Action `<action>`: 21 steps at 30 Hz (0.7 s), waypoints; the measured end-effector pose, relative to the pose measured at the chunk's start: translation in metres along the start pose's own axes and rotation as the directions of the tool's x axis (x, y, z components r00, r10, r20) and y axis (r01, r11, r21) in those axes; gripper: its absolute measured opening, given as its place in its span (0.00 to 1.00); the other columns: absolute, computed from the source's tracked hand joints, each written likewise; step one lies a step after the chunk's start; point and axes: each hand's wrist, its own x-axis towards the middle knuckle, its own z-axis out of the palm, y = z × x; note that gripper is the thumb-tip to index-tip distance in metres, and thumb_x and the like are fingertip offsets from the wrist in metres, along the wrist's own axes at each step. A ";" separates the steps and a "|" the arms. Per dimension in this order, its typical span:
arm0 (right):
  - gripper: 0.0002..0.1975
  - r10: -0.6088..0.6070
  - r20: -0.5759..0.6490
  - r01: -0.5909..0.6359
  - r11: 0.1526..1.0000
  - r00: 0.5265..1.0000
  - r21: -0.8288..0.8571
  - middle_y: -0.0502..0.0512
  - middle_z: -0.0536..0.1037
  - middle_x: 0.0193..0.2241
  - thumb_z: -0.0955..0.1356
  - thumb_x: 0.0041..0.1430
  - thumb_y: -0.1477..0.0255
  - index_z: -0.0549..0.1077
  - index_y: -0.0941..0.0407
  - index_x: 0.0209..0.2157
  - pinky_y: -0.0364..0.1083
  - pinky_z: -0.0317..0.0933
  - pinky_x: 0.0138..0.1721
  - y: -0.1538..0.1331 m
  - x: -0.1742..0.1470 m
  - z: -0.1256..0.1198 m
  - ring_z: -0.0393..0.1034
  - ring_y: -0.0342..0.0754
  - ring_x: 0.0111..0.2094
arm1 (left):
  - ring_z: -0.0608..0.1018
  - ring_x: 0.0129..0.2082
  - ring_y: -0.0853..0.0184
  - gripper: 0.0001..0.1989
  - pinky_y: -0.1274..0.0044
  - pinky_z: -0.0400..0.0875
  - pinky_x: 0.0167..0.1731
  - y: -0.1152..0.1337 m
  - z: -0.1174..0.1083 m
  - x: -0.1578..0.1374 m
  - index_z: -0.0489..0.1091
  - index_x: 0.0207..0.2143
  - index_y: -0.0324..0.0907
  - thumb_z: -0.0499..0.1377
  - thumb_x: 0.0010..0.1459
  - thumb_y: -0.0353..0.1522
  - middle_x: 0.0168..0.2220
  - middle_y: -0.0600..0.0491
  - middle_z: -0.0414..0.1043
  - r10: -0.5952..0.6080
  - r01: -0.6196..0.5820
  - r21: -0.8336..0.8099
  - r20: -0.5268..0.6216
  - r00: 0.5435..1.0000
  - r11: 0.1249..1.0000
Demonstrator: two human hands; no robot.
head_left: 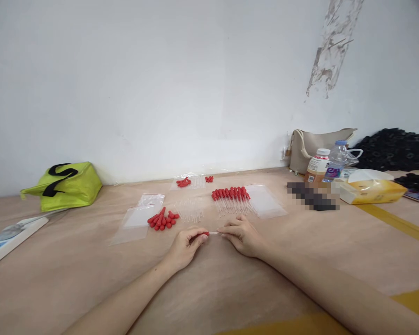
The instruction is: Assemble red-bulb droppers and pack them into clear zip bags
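Near the middle of the table, my left hand [187,246] pinches a red rubber dropper bulb [206,233], mostly covered by the fingers. My right hand [242,235] grips a thin clear dropper tube [214,233] that runs to the bulb; whether it sits inside the bulb is hidden. Beyond the left hand lies a pile of loose red bulbs [162,221]. Several clear tubes [190,211] are spread beside them. Past my right hand, a row of droppers [232,200] with red bulbs on clear tubes lies side by side.
Plastic bags [267,201] lie right of the row, with another bag [134,225] at left. More red pieces [183,182] rest near the wall. A green bag [71,186] and power strip [14,242] are left; bottles [317,165] and a tissue pack [372,188] right.
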 end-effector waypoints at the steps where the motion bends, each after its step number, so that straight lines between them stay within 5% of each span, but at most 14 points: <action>1: 0.12 -0.003 0.011 0.003 1.000 1.000 -0.003 0.52 0.75 0.32 0.61 0.58 0.73 0.72 0.51 0.41 0.46 0.51 0.37 0.001 0.000 0.000 0.67 0.41 0.32 | 0.72 0.28 0.69 0.11 0.79 0.66 0.29 0.001 0.000 0.000 0.71 0.34 0.40 0.51 0.58 0.35 0.28 0.53 0.70 0.007 -0.007 0.001 0.017 1.000 1.000; 14: 0.10 -0.054 0.048 0.060 0.987 0.997 -0.148 0.51 0.73 0.28 0.61 0.56 0.74 0.74 0.53 0.34 0.46 0.44 0.35 -0.004 0.000 -0.007 0.62 0.40 0.26 | 0.70 0.28 0.69 0.12 0.79 0.63 0.29 0.010 -0.002 -0.003 0.71 0.30 0.40 0.50 0.59 0.35 0.27 0.53 0.69 0.074 -0.089 0.145 0.108 0.991 0.985; 21: 0.11 0.045 0.126 -0.031 0.994 0.991 -0.107 0.49 0.73 0.23 0.59 0.58 0.74 0.69 0.57 0.26 0.45 0.44 0.34 -0.021 0.001 -0.008 0.62 0.39 0.24 | 0.69 0.27 0.70 0.11 0.79 0.63 0.29 0.011 -0.001 -0.006 0.69 0.32 0.40 0.49 0.59 0.35 0.28 0.52 0.67 0.168 -0.189 0.219 0.110 0.980 0.957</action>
